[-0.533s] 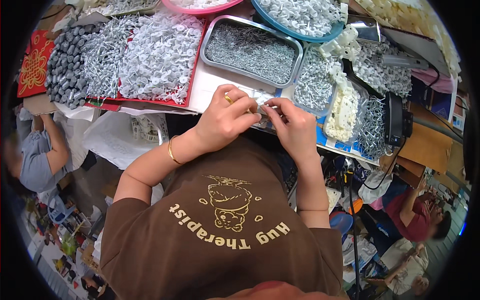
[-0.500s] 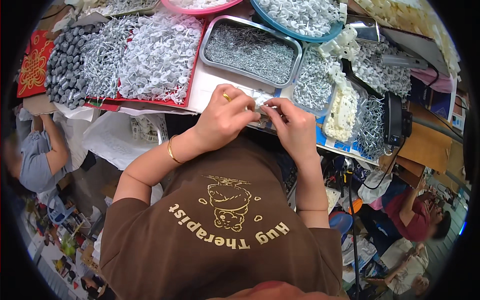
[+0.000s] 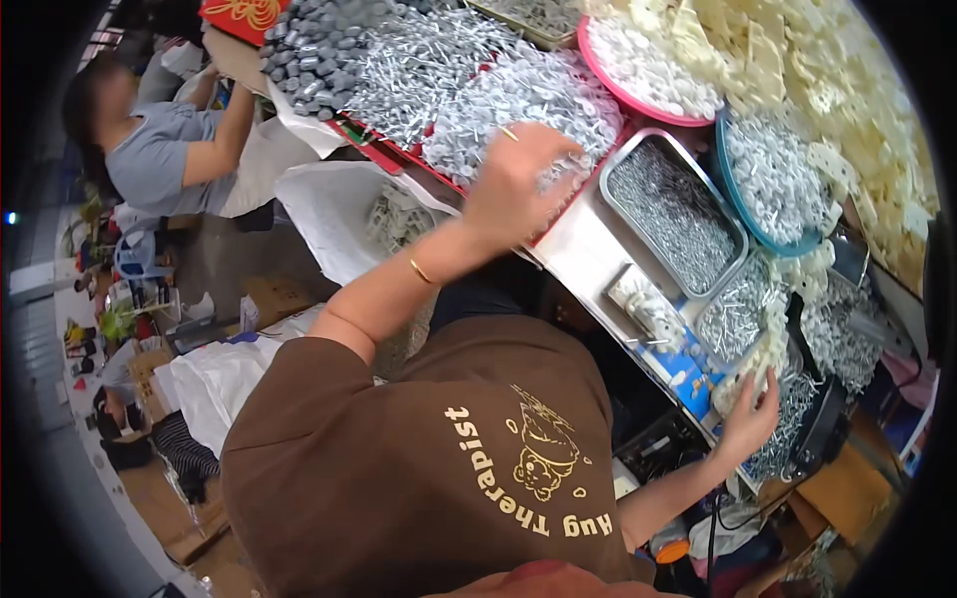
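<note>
My left hand is over the right edge of the red tray, at its heap of white plastic pieces with round heads. Motion smears its fingers, so whether it holds anything does not show. Farther right, my right hand reaches to a clear container of small cream-coloured plastic parts. Its fingers are apart, with nothing visible between them. On the white work surface between the hands lies a small cluster of white plastic parts, touched by neither hand.
A metal tray of small screws stands behind the cluster. Pink and teal basins of white parts are farther back. Grey caps and metal pins lie at far left. Another person sits at the left.
My hands have parted from the middle: the left moved to the white pieces in the red tray, the right to the cream parts. The white cluster lies uncovered. The whole view has turned.
</note>
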A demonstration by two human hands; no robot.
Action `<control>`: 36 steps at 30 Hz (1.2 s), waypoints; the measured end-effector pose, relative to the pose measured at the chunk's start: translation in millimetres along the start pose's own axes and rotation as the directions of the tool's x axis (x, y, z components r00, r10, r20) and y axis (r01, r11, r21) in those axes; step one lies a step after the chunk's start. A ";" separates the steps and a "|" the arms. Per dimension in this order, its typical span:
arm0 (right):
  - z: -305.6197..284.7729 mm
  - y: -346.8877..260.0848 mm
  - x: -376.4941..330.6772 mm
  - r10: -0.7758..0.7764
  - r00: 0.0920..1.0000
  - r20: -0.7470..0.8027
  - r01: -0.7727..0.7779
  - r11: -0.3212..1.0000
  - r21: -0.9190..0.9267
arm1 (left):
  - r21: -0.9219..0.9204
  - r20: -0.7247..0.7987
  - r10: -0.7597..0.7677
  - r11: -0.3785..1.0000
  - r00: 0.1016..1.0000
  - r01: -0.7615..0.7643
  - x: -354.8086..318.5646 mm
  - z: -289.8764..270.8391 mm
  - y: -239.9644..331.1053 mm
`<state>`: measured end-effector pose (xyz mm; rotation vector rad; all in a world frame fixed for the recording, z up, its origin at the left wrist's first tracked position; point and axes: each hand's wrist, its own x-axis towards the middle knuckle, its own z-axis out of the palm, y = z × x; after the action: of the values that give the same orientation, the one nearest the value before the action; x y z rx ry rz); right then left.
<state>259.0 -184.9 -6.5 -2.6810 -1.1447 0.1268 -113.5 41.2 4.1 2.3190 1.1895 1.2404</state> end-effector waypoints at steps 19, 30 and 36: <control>-13.0 -56.4 2.1 0.097 0.942 -0.322 0.244 0.461 0.853 | 0.624 -0.433 -0.183 0.646 0.883 0.440 -3.3 -163.5 -206.3; 7.2 -114.9 -14.5 -0.069 0.995 -0.073 0.079 0.087 0.993 | -0.534 0.347 0.295 0.843 0.890 -0.072 -5.7 41.8 82.4; 7.7 -94.0 -24.5 -0.009 0.990 0.138 -0.134 0.179 0.975 | -0.453 0.426 0.345 0.881 0.836 -0.133 -28.2 83.1 95.3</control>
<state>174.8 -138.1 8.1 -1.4596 -0.5460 0.7692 -5.2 -28.5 -9.8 2.2977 0.4169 0.7717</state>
